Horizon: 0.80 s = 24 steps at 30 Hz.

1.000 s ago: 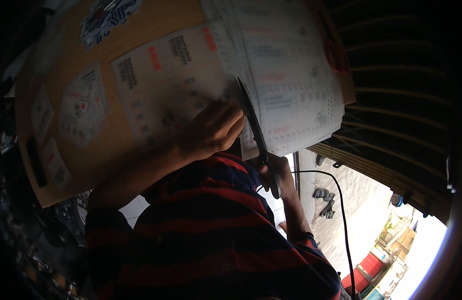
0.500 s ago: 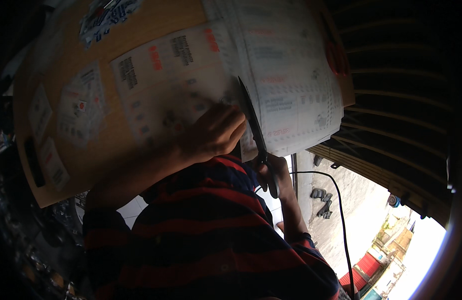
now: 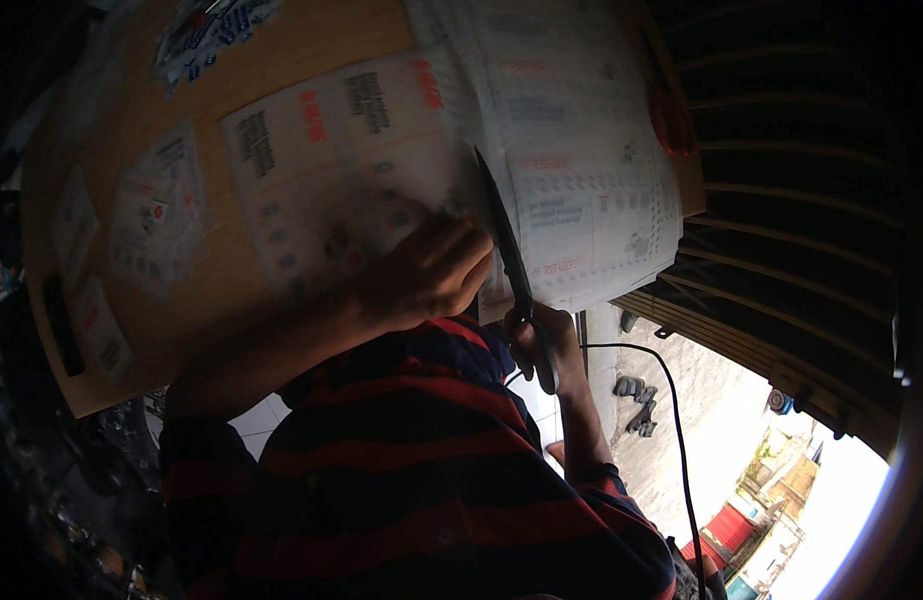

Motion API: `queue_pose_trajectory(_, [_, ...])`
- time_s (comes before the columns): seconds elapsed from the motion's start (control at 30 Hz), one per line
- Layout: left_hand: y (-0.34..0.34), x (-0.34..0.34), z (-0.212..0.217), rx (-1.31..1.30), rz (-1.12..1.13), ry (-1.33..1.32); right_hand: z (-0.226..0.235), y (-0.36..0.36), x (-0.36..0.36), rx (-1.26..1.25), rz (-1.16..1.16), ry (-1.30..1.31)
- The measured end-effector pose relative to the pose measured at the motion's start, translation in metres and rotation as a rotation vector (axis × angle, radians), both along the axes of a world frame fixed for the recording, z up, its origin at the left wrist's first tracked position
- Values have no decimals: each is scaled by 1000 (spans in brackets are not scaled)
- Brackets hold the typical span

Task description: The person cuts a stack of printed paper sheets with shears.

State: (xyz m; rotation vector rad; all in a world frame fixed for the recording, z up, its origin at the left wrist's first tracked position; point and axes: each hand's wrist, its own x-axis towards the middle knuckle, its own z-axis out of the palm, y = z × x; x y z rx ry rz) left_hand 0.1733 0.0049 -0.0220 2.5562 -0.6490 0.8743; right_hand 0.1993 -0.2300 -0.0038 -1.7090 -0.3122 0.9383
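Observation:
My right hand (image 3: pixel 554 345) grips dark-bladed scissors (image 3: pixel 506 225) by their handles, with the blades pointing away from me. Left of the blades, my left hand (image 3: pixel 447 270) is closed, its fingertips pinching the near right edge of a thin, translucent printed sheet (image 3: pixel 332 135). Dark and red print runs across this sheet, which lies on a wooden board (image 3: pixel 312 35). Directly right of the scissors lies a stack of similar whitish printed sheets (image 3: pixel 582 130). The blades run along the gap between sheet and stack; whether they touch plastic is too dark to tell.
Small printed bags (image 3: pixel 160 210) lie on the board's left side. A heap of small blue-and-white packets (image 3: pixel 212 35) sits at the far left. Red loops (image 3: pixel 674 120) show at the board's right edge. A black cable (image 3: pixel 677 430) hangs at the right, beside a slatted shutter (image 3: pixel 782 190).
The view has shifted slightly. Both hands, the scissors and the sheets keep nearly the same places relative to each other.

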Motion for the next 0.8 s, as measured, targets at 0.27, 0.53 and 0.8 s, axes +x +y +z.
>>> queue_pose_trajectory(0.27, [-2,-1,-4,-18,13,-1,-1,2,-1,-65,6,-69])
queue_pose_trajectory(0.53, [28,19,30,-451,95,257,-28,-9,-5,-136,78,-414])
queue_pose_trajectory(0.8, [110,67,37,-334,350,427,-28,-11,-5,-41,135,-404])
